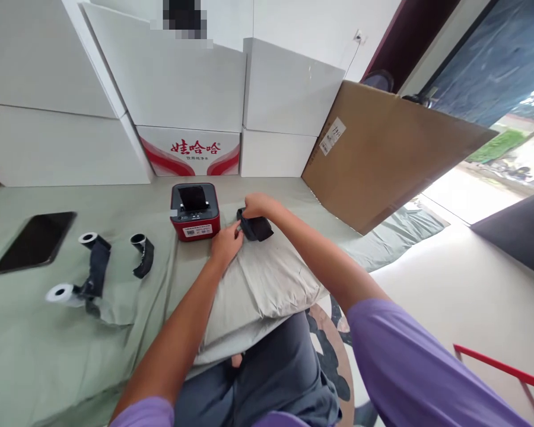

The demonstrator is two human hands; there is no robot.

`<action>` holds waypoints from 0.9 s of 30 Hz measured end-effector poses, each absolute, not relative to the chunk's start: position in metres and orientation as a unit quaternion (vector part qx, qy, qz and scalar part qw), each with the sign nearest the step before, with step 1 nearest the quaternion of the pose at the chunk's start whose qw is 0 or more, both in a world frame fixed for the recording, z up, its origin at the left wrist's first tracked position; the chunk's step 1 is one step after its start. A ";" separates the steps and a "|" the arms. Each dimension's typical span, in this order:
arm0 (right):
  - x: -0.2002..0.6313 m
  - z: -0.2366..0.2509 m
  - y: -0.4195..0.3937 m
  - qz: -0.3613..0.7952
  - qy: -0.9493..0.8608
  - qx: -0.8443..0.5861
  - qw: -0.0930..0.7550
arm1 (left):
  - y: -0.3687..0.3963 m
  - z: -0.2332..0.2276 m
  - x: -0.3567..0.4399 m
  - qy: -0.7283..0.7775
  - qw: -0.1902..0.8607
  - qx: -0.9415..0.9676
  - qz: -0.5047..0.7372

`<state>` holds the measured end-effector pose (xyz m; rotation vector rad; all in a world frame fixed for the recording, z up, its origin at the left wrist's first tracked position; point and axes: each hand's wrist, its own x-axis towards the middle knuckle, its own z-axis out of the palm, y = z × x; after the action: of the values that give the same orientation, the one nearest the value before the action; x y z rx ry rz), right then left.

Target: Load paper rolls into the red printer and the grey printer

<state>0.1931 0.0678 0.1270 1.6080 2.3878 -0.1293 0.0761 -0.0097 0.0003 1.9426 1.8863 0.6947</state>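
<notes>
Right, both your hands meet on the dark strap [255,228], just right of the red label printer [194,211]. Your right hand [257,206] pinches its top end w/ fingers closed on it; your left hand [226,243] grips the near edge from the left. The strap lies on the grey poly mailer bag [267,279] under your fingertips. It looks soft, floppy, light fabric, prob. not slippery; best held at the ends so it won't fold. The mailer is smooth, crinkly, pillow-shaped. Well left of your fingers: two more straps w/ white roll cores [93,264], a similar one [142,254], and a glossy black phone [35,240] on the green cloth [35,350].
</notes>
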 end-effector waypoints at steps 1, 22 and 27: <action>0.189 0.121 0.072 -0.038 0.815 0.569 0.101 | -0.010 0.000 0.076 0.665 0.169 0.686 0.242; 0.175 0.064 0.088 0.005 0.734 0.675 -0.073 | -0.010 0.004 0.077 0.654 0.180 0.694 0.241; 0.173 0.061 0.094 -0.009 0.727 0.682 -0.074 | -0.011 0.004 0.076 0.650 0.183 0.696 0.244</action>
<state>0.1727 0.0942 0.0608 2.2511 2.3986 -0.0305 0.0755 -0.0114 0.0036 1.9634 1.8355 0.6873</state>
